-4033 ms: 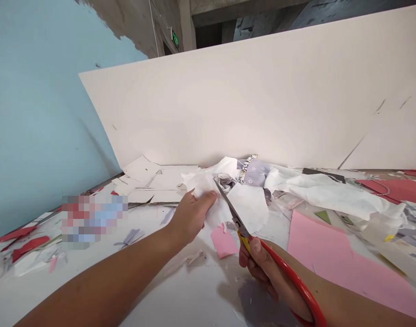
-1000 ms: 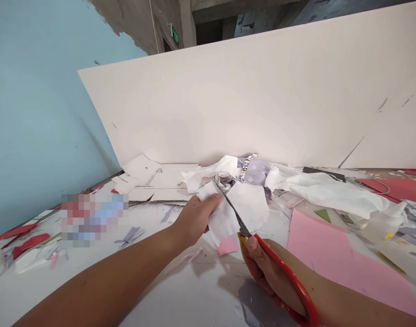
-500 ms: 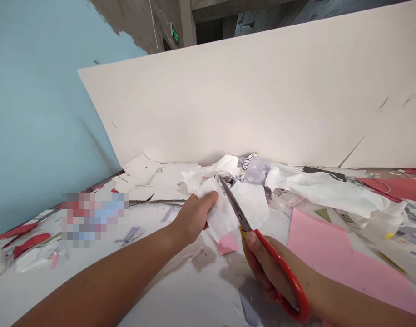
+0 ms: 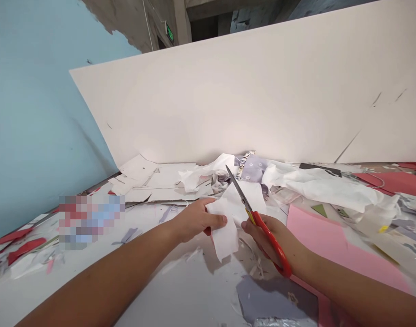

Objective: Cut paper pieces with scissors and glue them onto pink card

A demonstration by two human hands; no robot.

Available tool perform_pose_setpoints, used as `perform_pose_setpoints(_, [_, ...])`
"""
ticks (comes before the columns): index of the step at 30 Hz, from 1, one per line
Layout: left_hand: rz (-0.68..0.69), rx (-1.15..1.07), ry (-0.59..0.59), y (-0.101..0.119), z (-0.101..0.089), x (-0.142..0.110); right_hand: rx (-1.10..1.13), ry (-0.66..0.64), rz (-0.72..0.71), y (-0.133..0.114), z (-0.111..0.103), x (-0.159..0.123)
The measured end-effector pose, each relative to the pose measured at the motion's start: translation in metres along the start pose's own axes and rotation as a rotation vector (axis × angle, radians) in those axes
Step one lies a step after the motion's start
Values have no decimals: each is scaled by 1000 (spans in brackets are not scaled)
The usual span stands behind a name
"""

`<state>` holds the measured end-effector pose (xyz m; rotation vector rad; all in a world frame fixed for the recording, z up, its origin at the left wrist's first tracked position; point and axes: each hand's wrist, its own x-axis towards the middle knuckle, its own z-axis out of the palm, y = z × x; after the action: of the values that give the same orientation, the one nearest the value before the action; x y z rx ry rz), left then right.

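Note:
My left hand (image 4: 194, 221) pinches a white paper piece (image 4: 225, 231) between thumb and fingers, holding it just above the table. Close to its right, my right hand (image 4: 272, 236) grips red-handled scissors (image 4: 259, 222). Their blades (image 4: 237, 187) are closed and point up and away, clear of the held piece. A second white piece (image 4: 249, 200) lies behind the blades on the scrap pile.
A big white board (image 4: 262, 100) leans at the back, with a blue wall (image 4: 31, 127) on the left. Crumpled white paper (image 4: 320, 186), a pink sheet (image 4: 320, 236), red scraps (image 4: 20, 247) and a grey cutout (image 4: 276, 302) litter the white table (image 4: 180, 299).
The scissors have come out of the white paper and their blades have closed. The piece in my left hand has come nearer and lower, apart from the other piece. My right hand moved left.

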<state>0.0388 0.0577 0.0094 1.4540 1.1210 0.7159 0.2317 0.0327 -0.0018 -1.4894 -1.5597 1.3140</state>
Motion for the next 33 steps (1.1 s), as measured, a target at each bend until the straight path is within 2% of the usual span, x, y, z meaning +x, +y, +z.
perform_pose_setpoints(6, [160,469,198,-12,3,8,-43,14,36,7,-3,7])
perform_pose_setpoints(9, [205,622,262,-17,1,11,-30,11,24,8,-3,8])
perform_pose_setpoints(15, [260,658,233,-23,-5,10,14,-2,-45,5,-2,4])
perform_pose_setpoints(18, [249,680,221,-25,-9,12,-12,-5,-27,6,-2,5])
perform_pose_setpoints(23, [321,732,216,-28,-11,16,-19,-19,-16,8,-2,7])
perform_pose_setpoints(29, [264,649,155,-27,-11,15,-2,-11,-11,3,-2,4])
perform_pose_setpoints(33, [286,688,136,-27,-11,15,-1,-11,-5,1,-2,2])
